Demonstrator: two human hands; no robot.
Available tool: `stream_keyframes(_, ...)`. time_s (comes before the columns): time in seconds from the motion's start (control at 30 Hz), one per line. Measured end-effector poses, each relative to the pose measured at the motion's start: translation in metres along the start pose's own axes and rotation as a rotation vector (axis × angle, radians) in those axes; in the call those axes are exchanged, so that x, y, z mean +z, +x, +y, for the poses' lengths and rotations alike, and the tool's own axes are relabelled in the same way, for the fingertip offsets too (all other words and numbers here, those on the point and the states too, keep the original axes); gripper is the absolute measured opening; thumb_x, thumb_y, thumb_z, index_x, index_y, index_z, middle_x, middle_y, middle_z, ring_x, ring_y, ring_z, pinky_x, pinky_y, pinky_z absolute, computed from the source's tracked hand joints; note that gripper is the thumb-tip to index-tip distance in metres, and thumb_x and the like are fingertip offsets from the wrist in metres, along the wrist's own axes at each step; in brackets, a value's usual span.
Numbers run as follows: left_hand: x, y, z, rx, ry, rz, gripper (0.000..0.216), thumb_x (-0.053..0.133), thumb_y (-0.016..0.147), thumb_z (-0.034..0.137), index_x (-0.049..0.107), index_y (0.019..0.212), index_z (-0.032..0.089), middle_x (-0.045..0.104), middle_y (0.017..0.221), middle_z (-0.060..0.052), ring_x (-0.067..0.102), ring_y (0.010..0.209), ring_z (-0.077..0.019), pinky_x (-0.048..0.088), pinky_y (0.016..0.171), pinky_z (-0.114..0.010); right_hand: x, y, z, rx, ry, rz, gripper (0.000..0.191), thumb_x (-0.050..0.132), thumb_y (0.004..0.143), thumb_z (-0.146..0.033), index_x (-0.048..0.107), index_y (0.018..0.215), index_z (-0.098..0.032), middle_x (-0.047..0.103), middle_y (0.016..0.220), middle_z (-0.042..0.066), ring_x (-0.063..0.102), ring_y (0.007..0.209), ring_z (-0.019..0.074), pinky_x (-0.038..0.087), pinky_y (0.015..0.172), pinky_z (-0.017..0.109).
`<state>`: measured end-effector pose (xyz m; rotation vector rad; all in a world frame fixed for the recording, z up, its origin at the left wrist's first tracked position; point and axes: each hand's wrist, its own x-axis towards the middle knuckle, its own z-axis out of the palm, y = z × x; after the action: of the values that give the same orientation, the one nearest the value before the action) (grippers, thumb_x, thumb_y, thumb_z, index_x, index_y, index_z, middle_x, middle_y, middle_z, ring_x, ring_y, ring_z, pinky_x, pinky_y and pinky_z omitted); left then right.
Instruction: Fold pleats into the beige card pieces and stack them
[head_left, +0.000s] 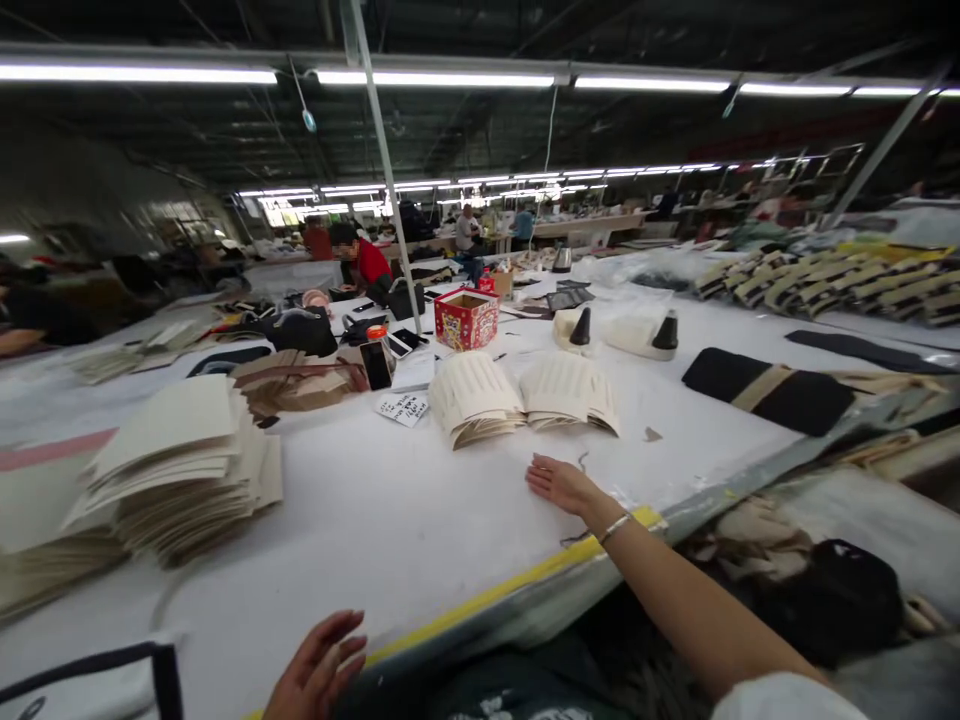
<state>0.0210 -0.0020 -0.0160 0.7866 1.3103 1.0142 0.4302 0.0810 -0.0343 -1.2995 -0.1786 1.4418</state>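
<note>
My right hand (559, 483) lies flat and open on the white table (390, 520), fingers stretched toward two fanned stacks of cream cut pieces (517, 398) just beyond it. A thin bracelet circles that wrist. My left hand (315, 672) hovers at the table's near edge with fingers spread, holding nothing. A tall pile of cream cut pieces (176, 465) sits to the left of both hands.
A red printed box (466, 318), a phone (376, 365), a handwritten paper note (403, 407) and black fabric pieces (765, 390) lie farther back. A yellow strip (510, 585) edges the table. Other people work at distant tables.
</note>
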Motion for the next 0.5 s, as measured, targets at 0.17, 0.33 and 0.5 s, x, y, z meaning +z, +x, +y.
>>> stream_keyframes(0.17,0.064,0.061,0.030,0.025,0.147,-0.263,0.050,0.071,0.059,0.050,0.062,0.096,0.019,0.058,0.112,-0.009,0.055,0.105,-0.0273,0.047,0.088,-0.037,0.021,0.035,-0.023,0.007,0.050,0.016,0.029,0.058,0.080,-0.035,0.050,0.098,-0.015,0.058,0.103,0.013,0.056,0.103,0.0193,0.045,0.093,0.032)
stream_keyframes(0.33,0.105,0.156,0.036,0.248,0.589,-0.213,0.045,0.065,0.065,0.043,0.059,0.101,0.016,0.059,0.109,-0.012,0.056,0.103,-0.0266,0.047,0.087,-0.039,0.026,0.071,-0.031,0.002,0.107,-0.030,0.038,0.055,0.082,-0.040,0.045,0.109,-0.015,0.056,0.110,0.014,0.055,0.106,0.0199,0.049,0.088,0.030)
stream_keyframes(0.5,0.141,0.253,0.064,0.797,1.164,-0.139,0.043,0.055,0.076,0.028,0.050,0.117,0.017,0.044,0.133,-0.012,0.037,0.124,-0.0262,0.030,0.104,-0.043,0.022,0.088,-0.041,0.043,0.130,-0.061,0.039,0.054,0.082,-0.039,0.044,0.111,-0.015,0.059,0.108,0.013,0.059,0.102,0.0200,0.052,0.081,0.029)
